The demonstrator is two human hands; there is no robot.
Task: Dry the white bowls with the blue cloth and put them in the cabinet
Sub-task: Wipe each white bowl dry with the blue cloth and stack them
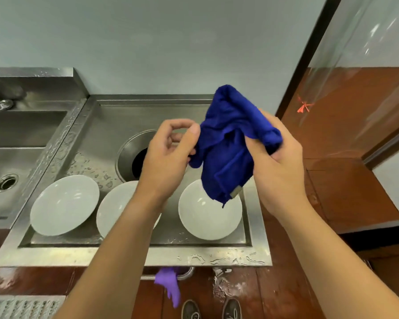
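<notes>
Right now the crumpled royal-blue microfibre cloth (230,143) is up in the air between both my hands, above the far-right part of the recessed stainless-steel bench (115,255). My right hand (279,162) has its fingers (255,147) closed on a bunched fold at the cloth's right side. My left hand (168,155) is at the cloth's left edge, fingers (194,132) curled narrow; whether they pinch the fabric or just touch it, I cannot tell.

Count, near row on the bench:
- round white ceramic bowls, three: left bowl (63,204), middle bowl (115,208) partly under my left forearm, right bowl (207,217) directly below the cloth's dangling corner. Left and middle look to be touching or nearly so.
- blue cloths, one.
- round dark opening in the bench (137,161), one, just beyond the bowls.
- sink basin with drain (7,181), one, far left.
- purple glove (168,286), one, hanging off the near front edge.

The cabinet is not clearly identifiable; a dark-framed glass panel (364,65) stands at right.

Risks, as I judge them:
- Water beads on the bench rim and floor (230,286); wet bowls will be slick, and a one-handed lift could slip.
- The cloth is bunched, so wiping with a wad may leave the bowl damp.
- The loose corner could drag into the right bowl or the opening.
- Lifting one bowl may knock its neighbour.
</notes>
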